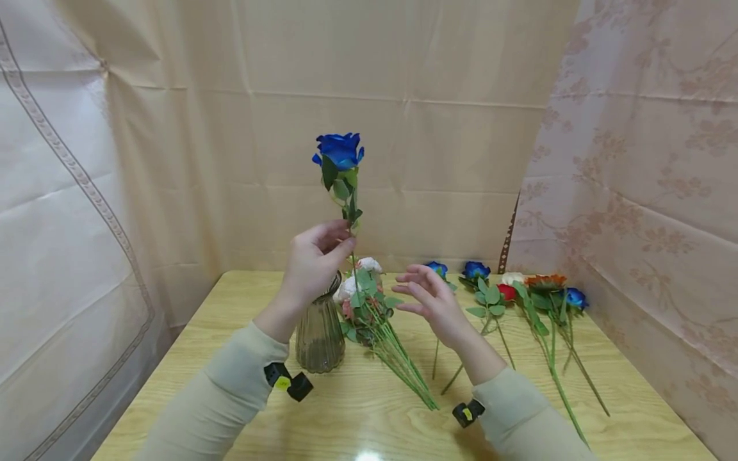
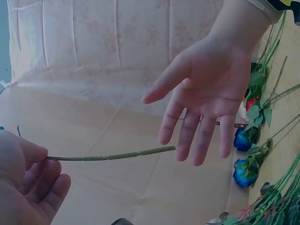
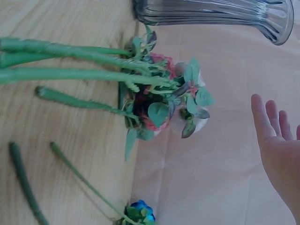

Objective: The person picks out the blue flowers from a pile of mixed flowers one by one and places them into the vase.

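Observation:
My left hand pinches the stem of a blue rose between thumb and fingers, holding it upright above the table with its bloom on top. In the left wrist view the lower stem sticks out past the left hand. My right hand is held in the air to the right, fingers spread and nothing in it; its palm shows in the left wrist view. Below the left hand stands a ribbed, smoky glass vase, its rim partly hidden by that hand.
Beside the vase lies a bunch of pink and white flowers, stems pointing toward the front. At the right lie more blue roses, a red flower and an orange flower. Curtains hang behind the wooden table.

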{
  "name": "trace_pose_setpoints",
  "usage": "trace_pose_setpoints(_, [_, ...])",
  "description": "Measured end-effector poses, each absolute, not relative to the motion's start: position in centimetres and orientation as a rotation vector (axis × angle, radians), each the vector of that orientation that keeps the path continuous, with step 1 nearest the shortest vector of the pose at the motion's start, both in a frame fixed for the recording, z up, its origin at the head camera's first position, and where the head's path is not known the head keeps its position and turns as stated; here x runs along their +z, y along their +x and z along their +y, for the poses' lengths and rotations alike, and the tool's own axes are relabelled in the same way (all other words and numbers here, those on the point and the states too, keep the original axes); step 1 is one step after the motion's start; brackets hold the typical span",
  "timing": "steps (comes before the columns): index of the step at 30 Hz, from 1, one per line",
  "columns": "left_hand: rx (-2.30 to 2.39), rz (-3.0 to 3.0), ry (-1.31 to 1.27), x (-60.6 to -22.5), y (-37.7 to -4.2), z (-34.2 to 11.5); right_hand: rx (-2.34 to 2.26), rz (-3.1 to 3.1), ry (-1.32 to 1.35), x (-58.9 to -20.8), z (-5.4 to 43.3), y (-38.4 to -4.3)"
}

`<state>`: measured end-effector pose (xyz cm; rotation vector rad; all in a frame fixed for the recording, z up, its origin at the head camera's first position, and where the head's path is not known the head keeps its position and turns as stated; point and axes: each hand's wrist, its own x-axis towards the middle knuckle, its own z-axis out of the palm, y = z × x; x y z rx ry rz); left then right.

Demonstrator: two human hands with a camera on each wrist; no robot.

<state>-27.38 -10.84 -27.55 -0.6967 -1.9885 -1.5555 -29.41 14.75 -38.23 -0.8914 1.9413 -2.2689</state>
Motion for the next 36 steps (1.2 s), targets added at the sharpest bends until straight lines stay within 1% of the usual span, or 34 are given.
trace_pose_setpoints(25, [-1.548, -1.901, -0.588, -25.7, -29.9, -14.0, -2.384, 1.817, -0.884, -35.1, 12.1, -30.4])
trace_pose_setpoints(36, [-1.487, -1.89, -0.558, -24.6, -30.6, -15.0, -2.383, 1.857, -0.89, -33.8, 11.2, -30.6])
